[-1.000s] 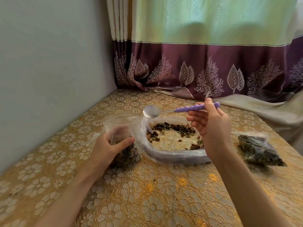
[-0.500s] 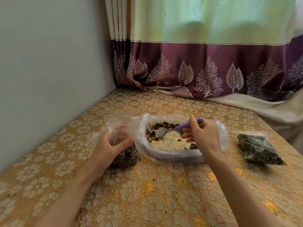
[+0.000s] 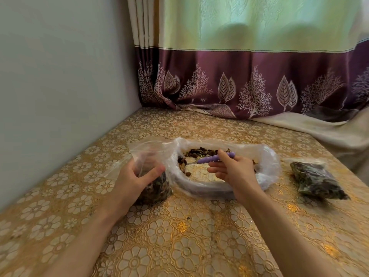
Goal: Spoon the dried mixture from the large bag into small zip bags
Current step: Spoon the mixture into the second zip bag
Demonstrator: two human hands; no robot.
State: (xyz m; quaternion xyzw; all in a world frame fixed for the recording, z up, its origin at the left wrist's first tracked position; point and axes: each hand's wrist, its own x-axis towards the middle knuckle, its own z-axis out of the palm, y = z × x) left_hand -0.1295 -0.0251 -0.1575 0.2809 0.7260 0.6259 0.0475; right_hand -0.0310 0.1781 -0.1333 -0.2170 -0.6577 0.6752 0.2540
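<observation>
Head view: right hand (image 3: 235,170) grasps the purple-handled spoon (image 3: 214,158), long axis pointing frame-left into the large bag (image 3: 267,166) at centre; left hand (image 3: 132,179) grasps the open small zip bag (image 3: 153,176), immediately left.

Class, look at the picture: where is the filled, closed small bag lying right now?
In the head view the filled small bag lies flat on the table at the right, just beyond the large bag.

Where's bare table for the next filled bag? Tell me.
Bare cloth lies between the large bag and the filled zip bag on the right, and along the near table edge between both forearms. Around the left hand and its small bag it is crowded.
</observation>
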